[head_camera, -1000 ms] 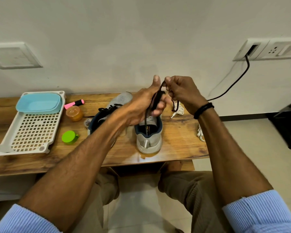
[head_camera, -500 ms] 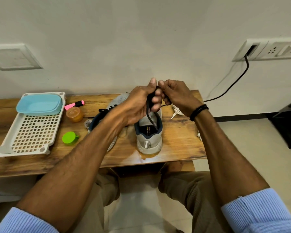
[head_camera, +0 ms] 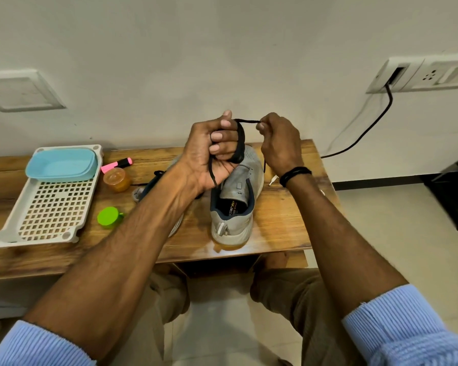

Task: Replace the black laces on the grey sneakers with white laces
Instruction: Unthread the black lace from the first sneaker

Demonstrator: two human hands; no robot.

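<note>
A tray (head_camera: 13, 212) lies at the left end of the table (head_camera: 280, 220), with a tub (head_camera: 61, 165) in its far end. Right of it sit a marker (head_camera: 117, 163), then a jar (head_camera: 117, 179), then a lid (head_camera: 109, 217) nearest. A shoe (head_camera: 236, 207) stands mid-table, a second shoe (head_camera: 148, 186) just left of it.

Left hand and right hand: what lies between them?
In the head view, a stretch of black lace runs from the left hand, where it is wound round the fingers, to the right hand, which pinches it.
</note>
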